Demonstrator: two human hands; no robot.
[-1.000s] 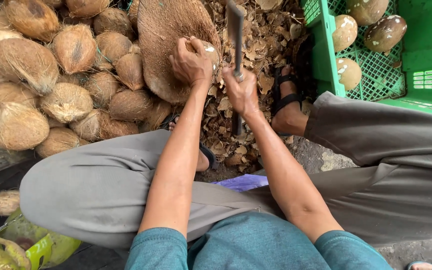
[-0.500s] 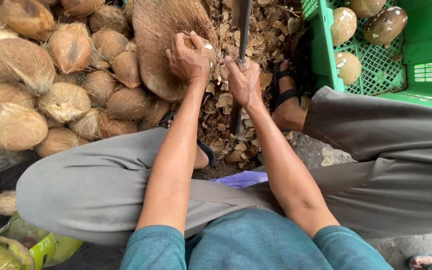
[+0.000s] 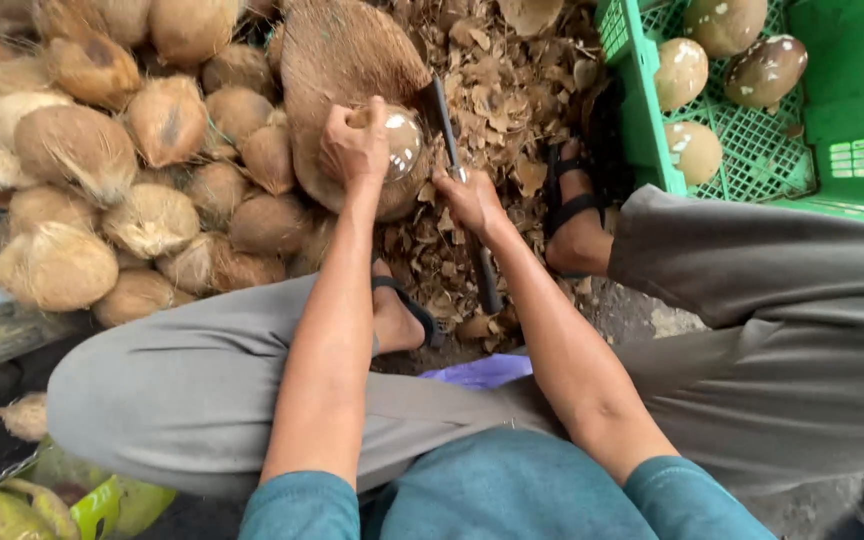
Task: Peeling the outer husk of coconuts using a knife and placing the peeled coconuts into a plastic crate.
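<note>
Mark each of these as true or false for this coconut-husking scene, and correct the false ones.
1. The left hand grips a partly husked brown coconut. True.
2. The right hand is empty. False: it holds a dark metal blade beside the coconut.
3. The green plastic crate holds peeled coconuts. True.
4. The pile of unhusked fibrous coconuts lies on the person's right. False: it lies on the left.
5. The person is barefoot. False: black sandals are worn.
</note>
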